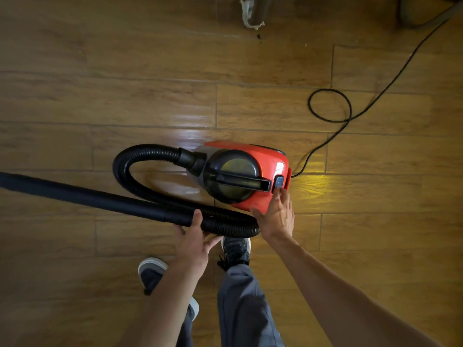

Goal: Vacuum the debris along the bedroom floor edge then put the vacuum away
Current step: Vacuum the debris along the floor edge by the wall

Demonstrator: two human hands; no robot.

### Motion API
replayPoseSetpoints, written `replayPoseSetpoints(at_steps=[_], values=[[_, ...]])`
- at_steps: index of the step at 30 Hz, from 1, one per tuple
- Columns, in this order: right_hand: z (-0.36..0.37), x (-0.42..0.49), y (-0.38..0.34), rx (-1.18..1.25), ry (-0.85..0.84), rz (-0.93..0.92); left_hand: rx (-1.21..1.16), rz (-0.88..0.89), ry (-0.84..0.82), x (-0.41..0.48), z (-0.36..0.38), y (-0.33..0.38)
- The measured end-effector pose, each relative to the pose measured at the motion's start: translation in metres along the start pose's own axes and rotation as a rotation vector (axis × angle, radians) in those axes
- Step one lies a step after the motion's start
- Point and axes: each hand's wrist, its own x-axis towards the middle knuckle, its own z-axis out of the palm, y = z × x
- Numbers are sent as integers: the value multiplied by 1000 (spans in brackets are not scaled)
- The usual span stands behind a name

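Head cam, looking down. The red vac (253, 171) sits about mid floor on the wood floor (100, 96), just in front of the person's shoes (236, 249). On top of the vac is a round, dark, see-through dust cup (231, 194) w/ a black handle (245, 181) across it. Something yellow-green shows inside the cup (dirt or a filter, can't tell). A bendy black hose (140, 156) comes out of the vac's left end, loops round & joins a long black tube (87, 196) that runs off toward the floor's left side.

The left hand (193, 239) grips the tube where it meets the hose, thumb on top & fingers curled under. The right hand (275, 216) is flat, fingers straight, one fingertip on the blue button (278, 182) at the vac's right end. The hands are apart.

A thin black cord (328, 106) leaves the vac's right end, makes one loop on the floor & runs to the far right corner. At the floor's far side is a torn white scrap (249, 16) w/ small dark bits (258, 37) just beside it.
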Motion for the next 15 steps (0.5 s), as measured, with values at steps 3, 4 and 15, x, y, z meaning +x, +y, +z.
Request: replayPoseSetpoints(at_steps=[3,4,15], values=[[-20,-3,-5,32,-2,-17,-28,10,-6,-13,-1,3],[-28,-3,-8,41,-13,-32,-29,16,-3,-17,-1,4],[-81,-20,-144,158,-288,-407,-49,64,52,-53,-13,20]])
